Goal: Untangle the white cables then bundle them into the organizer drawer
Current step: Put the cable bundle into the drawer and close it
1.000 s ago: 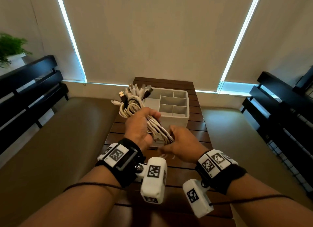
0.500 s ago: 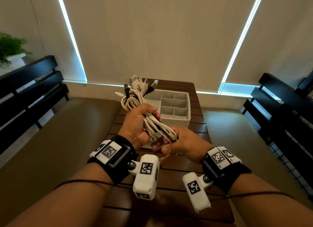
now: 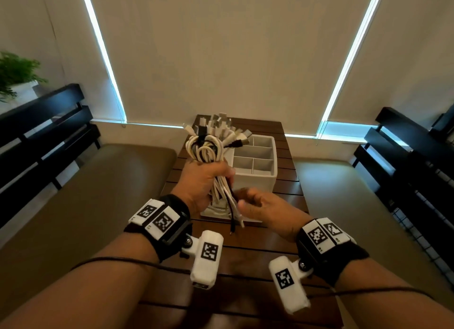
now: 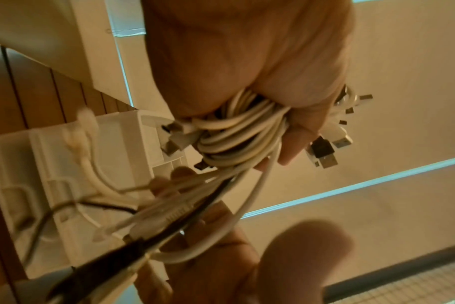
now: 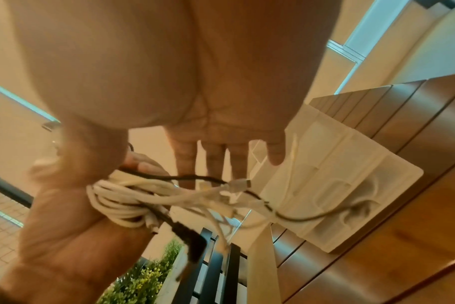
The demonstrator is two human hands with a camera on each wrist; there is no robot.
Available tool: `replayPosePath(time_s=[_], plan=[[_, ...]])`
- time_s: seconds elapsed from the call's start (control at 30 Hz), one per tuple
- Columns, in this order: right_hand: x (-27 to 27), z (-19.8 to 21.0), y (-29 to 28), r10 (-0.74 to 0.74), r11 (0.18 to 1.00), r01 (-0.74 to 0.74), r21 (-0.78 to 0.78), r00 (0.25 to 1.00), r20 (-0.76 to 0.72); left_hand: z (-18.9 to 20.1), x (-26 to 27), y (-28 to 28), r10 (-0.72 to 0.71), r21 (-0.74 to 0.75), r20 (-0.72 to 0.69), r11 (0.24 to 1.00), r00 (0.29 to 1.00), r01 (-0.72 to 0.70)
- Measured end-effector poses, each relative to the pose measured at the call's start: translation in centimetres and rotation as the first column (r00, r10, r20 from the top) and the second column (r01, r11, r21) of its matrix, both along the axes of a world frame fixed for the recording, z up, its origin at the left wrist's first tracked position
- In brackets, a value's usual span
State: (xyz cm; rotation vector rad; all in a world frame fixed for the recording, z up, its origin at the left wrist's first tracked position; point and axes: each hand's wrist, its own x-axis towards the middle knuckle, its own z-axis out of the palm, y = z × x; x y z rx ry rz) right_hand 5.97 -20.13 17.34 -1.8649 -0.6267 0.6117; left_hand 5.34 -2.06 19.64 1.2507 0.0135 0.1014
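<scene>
My left hand [image 3: 216, 181] grips a coiled bundle of white cables [image 3: 206, 149] upright over the table, plugs fanning out at the top. The left wrist view shows its fingers wrapped round the coil [image 4: 237, 139]. Loose tails, one of them a black cable [image 3: 231, 206], hang below the fist. My right hand [image 3: 245, 201] is just right of those tails, and the right wrist view shows its fingers [image 5: 213, 162] straight and behind the tails. The white organizer [image 3: 274, 161] stands behind, its drawer [image 3: 213, 212] pulled out under my hands.
The organizer sits on a narrow slatted wooden table [image 3: 245, 262]. Cushioned benches with black slatted backs [image 3: 49, 122] flank it on both sides. A potted plant [image 3: 14, 75] stands at the far left. The drawer floor [image 5: 377, 181] has moulded recesses.
My left hand has raised the bundle and turned it upright. My right hand has let go of the lower end and now lies open beside the hanging tails.
</scene>
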Motion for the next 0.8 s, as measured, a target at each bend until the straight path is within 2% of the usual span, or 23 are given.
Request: replayPosePath(time_s=[0.03, 0.1, 0.13, 0.17, 0.23, 0.3, 0.37, 0.43, 0.53, 0.67, 0.8], plan=[[-0.2, -0.1, 0.0, -0.1, 0.995, 0.1, 0.005, 0.995, -0.004, -0.1, 0.0, 0.0, -0.004, 0.038, 0.016, 0.999, 1.0, 0.004], [-0.4, -0.2, 0.2, -0.354, 0.935, 0.353, -0.036, 0.935, -0.017, -0.4, -0.1, -0.1, -0.001, 0.107, 0.043, 0.994, 0.999, -0.004], [-0.5, -0.1, 0.3, -0.432, 0.901, 0.425, -0.088, 0.897, -0.089, -0.6, -0.1, -0.2, 0.004, 0.134, 0.054, 0.991, 0.999, -0.011], [-0.7, -0.1, 0.5, -0.449, 0.893, 0.424, -0.15, 0.864, -0.229, -0.7, -0.2, -0.2, 0.013, 0.157, 0.063, 0.987, 0.998, -0.023], [-1.6, -0.1, 1.3, -0.321, 0.947, 0.239, -0.216, 0.749, -0.579, -0.9, -0.4, -0.4, 0.018, 0.185, 0.086, 0.982, 0.996, -0.033], [-2.3, -0.8, 2.1, -0.177, 0.984, 0.108, -0.14, 0.592, -0.786, -1.0, -0.6, -0.7, -0.006, 0.199, 0.116, 0.98, 0.993, -0.017], [-2.4, -1.7, 3.1, -0.1, 0.985, 0.172, -0.021, 0.465, -0.88, -0.8, -1.0, -1.2, -0.038, 0.196, 0.138, 0.98, 0.99, 0.01], [-2.4, -1.6, 3.8, -0.115, 0.934, 0.355, 0.029, 0.375, -0.92, -1.0, -1.4, -1.5, -0.084, 0.176, 0.141, 0.983, 0.986, 0.058], [-2.1, -0.8, 4.4, -0.155, 0.832, 0.55, 0.071, 0.354, -0.922, -1.5, -1.8, -1.5, -0.112, 0.115, 0.111, 0.988, 0.988, 0.099], [-1.7, -1.0, 4.9, -0.255, 0.797, 0.602, 0.049, 0.408, -0.877, -2.4, -1.8, -1.2, -0.094, 0.039, 0.046, 0.995, 0.994, 0.092], [-1.4, -1.7, 5.0, -0.387, 0.73, 0.683, 0.027, 0.446, -0.807, -2.8, -1.7, -1.0, -0.075, -0.111, -0.099, 0.992, 0.992, 0.064]])
